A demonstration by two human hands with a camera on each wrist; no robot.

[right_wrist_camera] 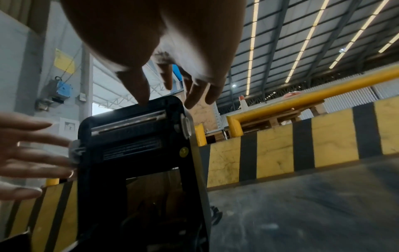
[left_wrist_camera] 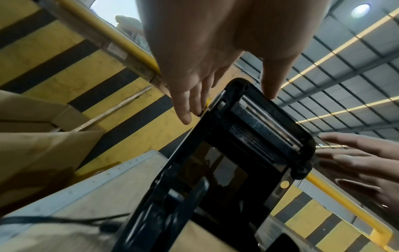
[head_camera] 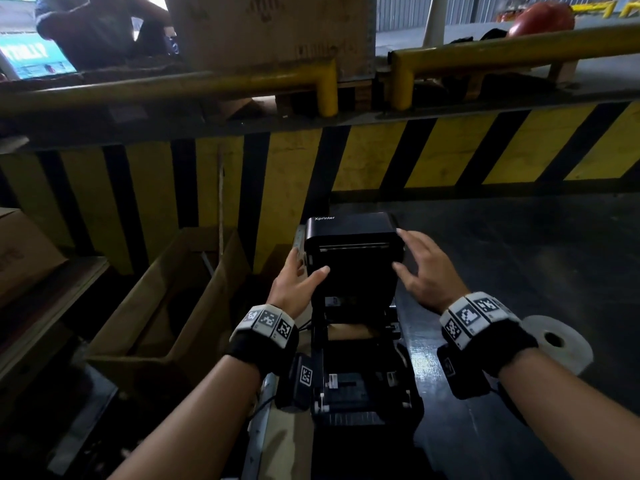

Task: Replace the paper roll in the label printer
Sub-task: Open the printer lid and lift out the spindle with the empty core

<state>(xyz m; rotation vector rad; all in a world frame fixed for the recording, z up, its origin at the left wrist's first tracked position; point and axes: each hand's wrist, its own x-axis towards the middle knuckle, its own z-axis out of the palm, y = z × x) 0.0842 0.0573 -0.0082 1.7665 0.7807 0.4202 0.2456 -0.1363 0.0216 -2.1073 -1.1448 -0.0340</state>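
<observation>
label printer [head_camera: 360, 341] stood open at the near edge of the dark surface [head_camera: 519, 271], its lid [head_camera: 353, 251] raised upright. left hand [head_camera: 294, 282] and right hand [head_camera: 422, 268] flanked the lid with fingers spread wide, holding nothing; thumbs lay at its inner face. a brown core [head_camera: 349, 332] appeared to sit in the bay. a white paper roll [head_camera: 557, 341] lay near right, just beside the printer. judged step: lid fully back before lifting the core; both sides should be pressed evenly to spare the hinge.
</observation>
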